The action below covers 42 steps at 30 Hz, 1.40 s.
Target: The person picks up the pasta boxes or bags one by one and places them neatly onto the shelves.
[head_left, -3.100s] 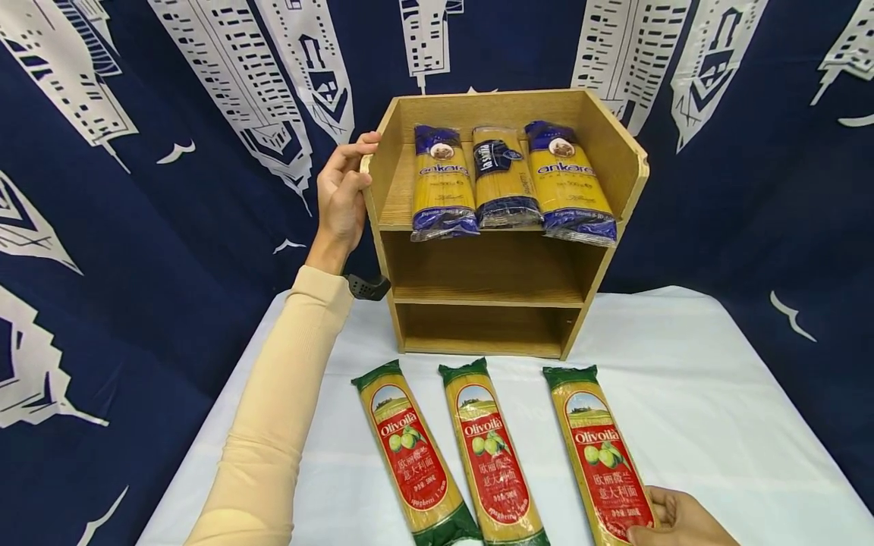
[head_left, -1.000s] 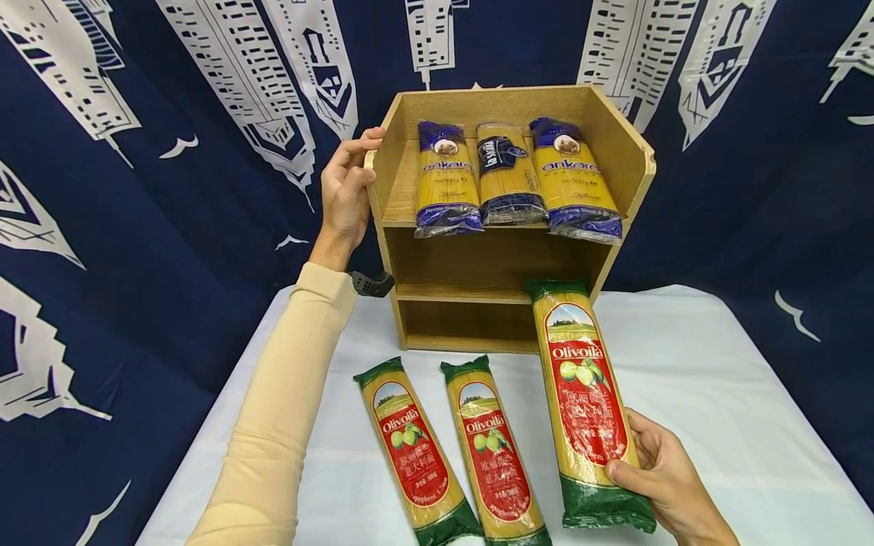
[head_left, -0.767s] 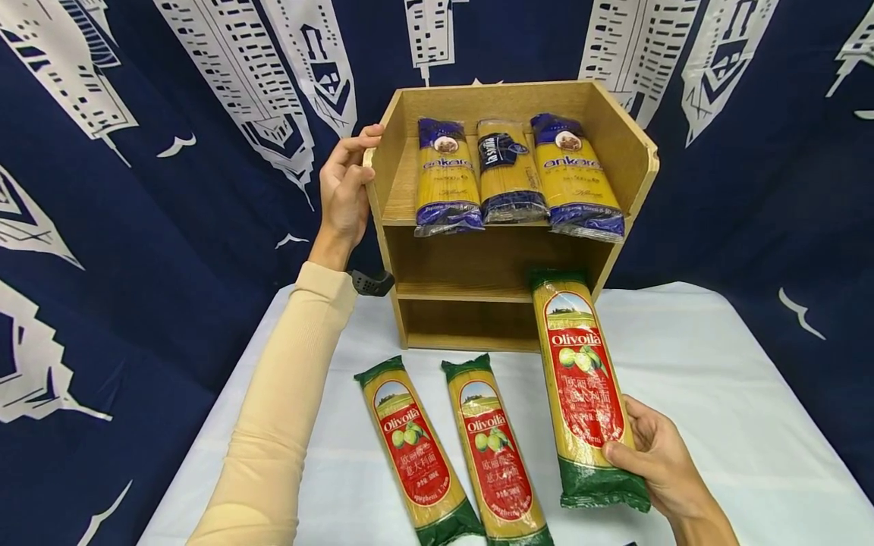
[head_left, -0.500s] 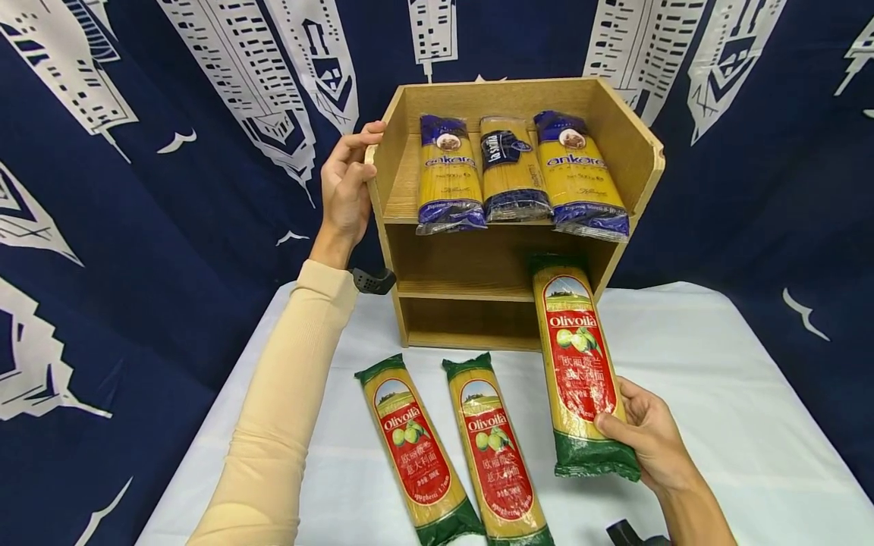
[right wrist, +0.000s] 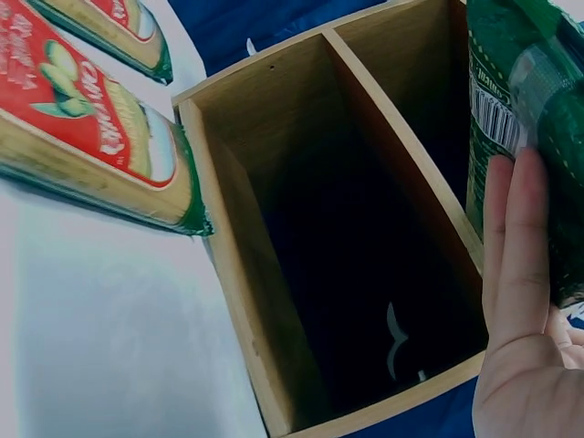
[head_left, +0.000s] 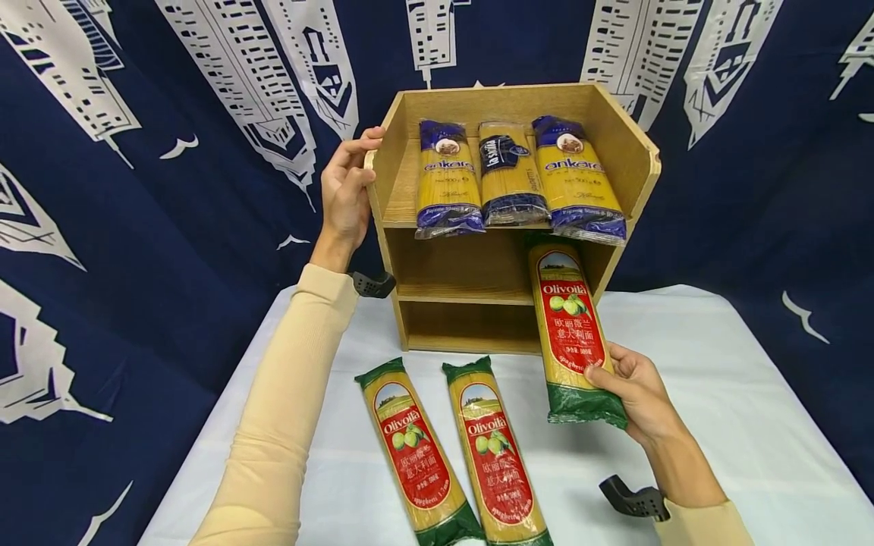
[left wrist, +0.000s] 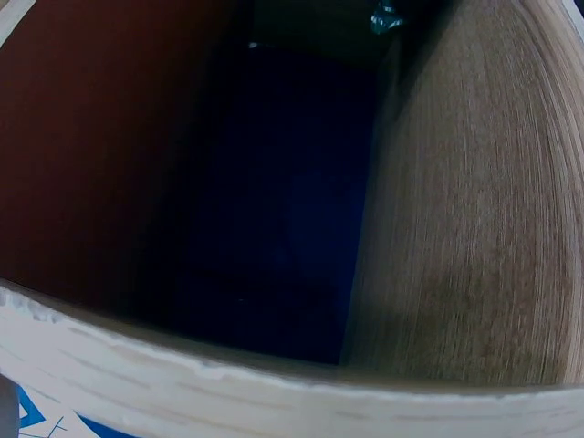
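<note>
The right hand [head_left: 638, 387], right of centre and low in the frame, holds the raised Olivoilà pack [head_left: 573, 326] near its lower end, thumb across the front; the pack tilts, its green top in shade at the mouth of the middle compartment of the wooden rack [head_left: 623, 155], toward that compartment's right side; the right wrist view shows fingers lying along the pack's green wrapper beside a barcode. The left hand [head_left: 344, 193], left of centre in the upper half, grips the rack's left edge, thumb at the front; the left wrist view shows only a dark compartment behind a pale edge. On the rack's top shelf, upper centre, lie a left ankara pack [head_left: 447, 178], a dark-labelled pasta pack [head_left: 510, 178] and a right ankara pack [head_left: 576, 182]; their lower ends reach the shelf's front edge. At lower centre, two more Olivoilà packs lie slanted on the white-covered bench [head_left: 690, 356], the left one [head_left: 416, 455] and its neighbour [head_left: 497, 455] closest together at their lower ends; a dark blue patterned cloth [head_left: 157, 227] fills the background.
</note>
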Each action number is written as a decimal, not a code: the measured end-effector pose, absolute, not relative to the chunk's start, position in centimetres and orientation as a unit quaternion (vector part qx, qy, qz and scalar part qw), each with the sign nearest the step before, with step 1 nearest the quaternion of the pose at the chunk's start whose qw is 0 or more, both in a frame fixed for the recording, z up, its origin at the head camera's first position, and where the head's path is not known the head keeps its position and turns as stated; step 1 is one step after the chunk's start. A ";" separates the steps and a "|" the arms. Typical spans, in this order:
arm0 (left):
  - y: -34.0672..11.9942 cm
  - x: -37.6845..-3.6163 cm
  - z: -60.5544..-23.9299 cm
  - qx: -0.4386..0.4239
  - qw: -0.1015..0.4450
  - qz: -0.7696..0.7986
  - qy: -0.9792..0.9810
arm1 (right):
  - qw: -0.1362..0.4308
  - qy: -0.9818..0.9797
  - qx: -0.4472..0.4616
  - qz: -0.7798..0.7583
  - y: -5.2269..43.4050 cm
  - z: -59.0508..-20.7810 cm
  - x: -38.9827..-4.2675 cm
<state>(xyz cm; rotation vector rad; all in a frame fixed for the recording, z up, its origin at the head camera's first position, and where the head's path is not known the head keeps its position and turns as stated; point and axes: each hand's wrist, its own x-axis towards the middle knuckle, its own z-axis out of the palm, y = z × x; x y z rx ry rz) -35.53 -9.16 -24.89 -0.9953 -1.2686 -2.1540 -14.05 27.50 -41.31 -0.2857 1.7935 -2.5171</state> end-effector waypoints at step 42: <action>-8.9 -35.4 -25.0 -0.357 0.230 -0.782 -0.456 | -0.098 0.638 -0.101 -0.757 25.8 -40.7 -9.2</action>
